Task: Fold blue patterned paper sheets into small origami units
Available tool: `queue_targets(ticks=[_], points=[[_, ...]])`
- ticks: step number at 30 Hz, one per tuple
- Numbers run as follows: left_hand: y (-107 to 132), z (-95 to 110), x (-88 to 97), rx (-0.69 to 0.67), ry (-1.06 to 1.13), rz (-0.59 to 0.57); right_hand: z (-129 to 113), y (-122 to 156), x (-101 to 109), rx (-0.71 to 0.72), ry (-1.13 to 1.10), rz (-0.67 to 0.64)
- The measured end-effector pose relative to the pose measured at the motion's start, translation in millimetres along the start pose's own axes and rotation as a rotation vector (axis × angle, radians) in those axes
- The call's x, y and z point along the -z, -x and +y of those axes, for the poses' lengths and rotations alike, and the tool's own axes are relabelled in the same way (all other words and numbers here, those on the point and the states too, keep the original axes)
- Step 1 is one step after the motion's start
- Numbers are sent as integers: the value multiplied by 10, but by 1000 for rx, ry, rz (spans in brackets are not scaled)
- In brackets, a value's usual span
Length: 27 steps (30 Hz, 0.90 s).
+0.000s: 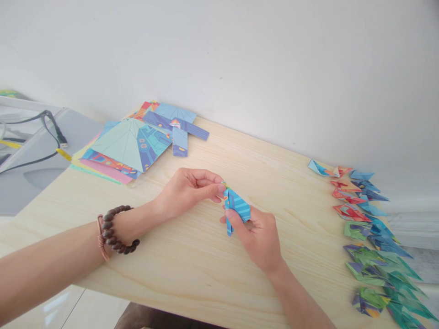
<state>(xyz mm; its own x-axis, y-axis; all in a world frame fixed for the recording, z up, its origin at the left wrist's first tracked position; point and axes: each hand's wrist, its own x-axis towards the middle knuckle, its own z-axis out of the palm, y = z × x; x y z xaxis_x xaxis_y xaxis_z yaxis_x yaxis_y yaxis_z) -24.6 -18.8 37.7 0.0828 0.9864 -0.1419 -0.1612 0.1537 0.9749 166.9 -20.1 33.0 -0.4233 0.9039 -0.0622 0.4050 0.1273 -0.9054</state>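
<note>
A small piece of folded origami paper (240,205), blue with lighter stripes and some orange marks, is held between both hands above the middle of the table. My left hand (192,189) pinches its upper left tip between thumb and fingers. Lower down, my right hand (262,233) grips the body, its thumb lying across the front and the other fingers behind. A narrow strip of the paper points downward past the right thumb. The fingers of my right hand are partly hidden behind the paper.
A stack of printed paper sheets (120,141) lies at the back left, with blue paper strips (180,141) on its right. Rows of folded paper figures (350,196) line the table's right side. A black cable (51,128) runs over a grey surface at far left. A white wall (240,68) borders the wooden table (164,269).
</note>
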Motion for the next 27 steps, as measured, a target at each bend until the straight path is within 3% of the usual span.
queue_targets(ticks=[16,22,27], points=[[20,-14,-9,-98,-33,26,-57,-11,44,-108,-261,-134],[-2,24,90,-257,-350,0,-82,-32,143,-153,-333,-188],[-22,25,171,-477,-618,-44,-76,-55,208,-214,-382,-264]])
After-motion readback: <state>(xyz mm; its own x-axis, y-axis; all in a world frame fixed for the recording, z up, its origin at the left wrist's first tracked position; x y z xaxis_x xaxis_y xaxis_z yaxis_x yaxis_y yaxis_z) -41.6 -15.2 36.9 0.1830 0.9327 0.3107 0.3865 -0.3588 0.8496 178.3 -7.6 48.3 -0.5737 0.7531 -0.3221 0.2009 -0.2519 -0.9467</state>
